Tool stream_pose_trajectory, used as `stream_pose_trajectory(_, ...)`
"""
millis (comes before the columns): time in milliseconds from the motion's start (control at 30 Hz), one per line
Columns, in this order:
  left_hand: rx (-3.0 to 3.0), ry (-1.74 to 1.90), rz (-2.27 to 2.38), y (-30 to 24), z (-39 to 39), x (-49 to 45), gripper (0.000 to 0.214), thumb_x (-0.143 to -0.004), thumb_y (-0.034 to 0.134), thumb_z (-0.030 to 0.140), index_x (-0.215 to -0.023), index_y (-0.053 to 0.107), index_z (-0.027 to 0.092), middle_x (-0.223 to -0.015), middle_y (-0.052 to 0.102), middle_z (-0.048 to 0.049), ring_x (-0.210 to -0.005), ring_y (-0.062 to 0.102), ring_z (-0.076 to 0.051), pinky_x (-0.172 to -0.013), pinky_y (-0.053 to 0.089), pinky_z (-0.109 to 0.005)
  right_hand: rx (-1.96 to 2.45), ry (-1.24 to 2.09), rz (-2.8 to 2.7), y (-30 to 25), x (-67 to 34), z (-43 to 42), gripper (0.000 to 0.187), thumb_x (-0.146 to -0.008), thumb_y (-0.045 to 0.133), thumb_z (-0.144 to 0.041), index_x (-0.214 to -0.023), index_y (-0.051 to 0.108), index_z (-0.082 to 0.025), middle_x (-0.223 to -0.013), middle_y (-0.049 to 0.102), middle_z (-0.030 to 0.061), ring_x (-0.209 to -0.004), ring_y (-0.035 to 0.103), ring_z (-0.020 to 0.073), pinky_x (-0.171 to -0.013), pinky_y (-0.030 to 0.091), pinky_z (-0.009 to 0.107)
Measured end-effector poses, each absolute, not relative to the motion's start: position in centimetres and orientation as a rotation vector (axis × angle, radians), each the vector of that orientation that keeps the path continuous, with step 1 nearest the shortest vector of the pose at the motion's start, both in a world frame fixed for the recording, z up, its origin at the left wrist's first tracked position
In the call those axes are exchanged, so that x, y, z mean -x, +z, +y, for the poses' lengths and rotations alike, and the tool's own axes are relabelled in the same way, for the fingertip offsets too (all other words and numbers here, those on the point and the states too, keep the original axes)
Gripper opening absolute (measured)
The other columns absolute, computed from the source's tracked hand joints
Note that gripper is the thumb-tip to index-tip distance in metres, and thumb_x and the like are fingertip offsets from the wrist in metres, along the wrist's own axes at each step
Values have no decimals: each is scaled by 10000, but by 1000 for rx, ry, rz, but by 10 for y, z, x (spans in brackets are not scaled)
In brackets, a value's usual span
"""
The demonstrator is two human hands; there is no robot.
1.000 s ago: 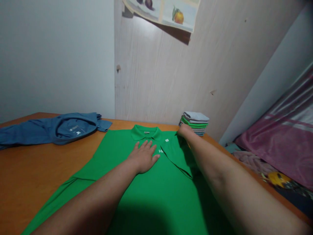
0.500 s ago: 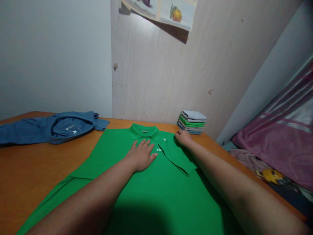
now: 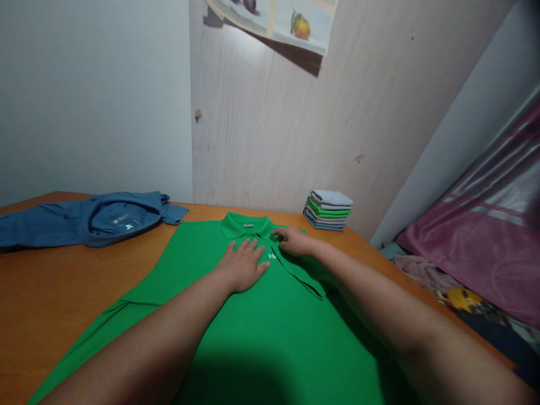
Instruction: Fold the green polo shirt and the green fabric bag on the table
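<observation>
A green polo shirt (image 3: 270, 315) lies spread front side up on the table, its collar (image 3: 248, 226) toward the wall. My left hand (image 3: 242, 265) rests flat on its chest, fingers spread, partly beside white lettering (image 3: 272, 256). To the right of the collar is my right hand (image 3: 293, 241), fingers loosely curled with a gap between them and nothing visible held. Whether its fingertips touch the cloth I cannot tell. A thin dark cord-like strip (image 3: 297, 278) runs slantwise over the shirt, just below my right hand.
A blue garment (image 3: 126, 219) lies bunched at the left on the orange-brown table (image 3: 63, 292). Folded clothes are stacked in a pile (image 3: 329, 209) at the back right, near the wall. Pink cloth (image 3: 468, 236) hangs beyond the table's right edge.
My right hand has moved left from the shirt's right shoulder to beside the collar, and its fingers have loosened. My left hand has stayed in place.
</observation>
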State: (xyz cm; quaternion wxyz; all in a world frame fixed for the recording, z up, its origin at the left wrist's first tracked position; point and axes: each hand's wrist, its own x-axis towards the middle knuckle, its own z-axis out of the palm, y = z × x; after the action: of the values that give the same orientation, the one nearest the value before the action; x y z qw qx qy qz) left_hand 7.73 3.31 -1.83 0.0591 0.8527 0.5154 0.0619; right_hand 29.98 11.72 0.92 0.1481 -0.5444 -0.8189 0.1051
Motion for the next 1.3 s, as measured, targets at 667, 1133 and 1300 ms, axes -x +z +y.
stream_pose_trajectory(667, -2600, 229, 1559, -24, 37, -78, 730, -989, 218, 648, -1556, 381, 217, -1661, 248, -119, -1543, 174, -325, -1203, 130, -629, 1580, 95, -2376, -16, -304, 85, 397, -947, 500, -332, -1288, 680, -237, -1406, 629, 63, -1324, 544, 245, -1111, 394, 355)
stream_pose_trajectory(1133, -2592, 241, 1546, -24, 37, -77, 737, -983, 222, 659, -1560, 371, 226, -1663, 240, -118, -1544, 167, -326, -1202, 120, -628, 1517, 479, -2341, -9, -315, 76, 563, -957, 440, -530, -1365, 606, -178, -1521, 500, 146, -1442, 404, 285, -1175, 301, 473)
stream_pose_trajectory(1300, -2590, 241, 1534, -26, 40, -76, 743, -977, 229, 669, -1562, 367, 233, -1666, 234, -119, -1547, 147, -333, -1197, 101, -635, 1502, 393, -1915, 17, -348, 63, 435, -934, 412, -525, -945, 679, -183, -951, 726, 79, -915, 657, 226, -813, 510, 337)
